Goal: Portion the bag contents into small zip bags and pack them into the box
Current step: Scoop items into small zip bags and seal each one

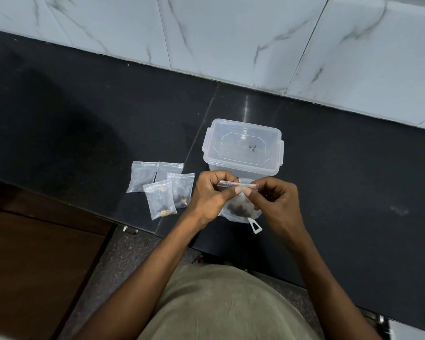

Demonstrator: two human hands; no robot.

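Both hands hold one small clear zip bag (238, 207) just above the black counter, in front of the box. My left hand (212, 195) pinches the left end of its zip strip, my right hand (275, 200) pinches the right end. Dark pieces sit in the bag's bottom. The clear plastic box (242, 149) stands just behind the hands with its clip lid on. Several small zip bags (161, 186) lie flat to the left, some holding dark and orange bits.
A white clip-like tab (255, 227) lies on the black counter (341, 180) below the held bag. A marble wall (255, 40) runs along the back. The counter's front edge drops to a wooden cabinet (35, 266) at lower left.
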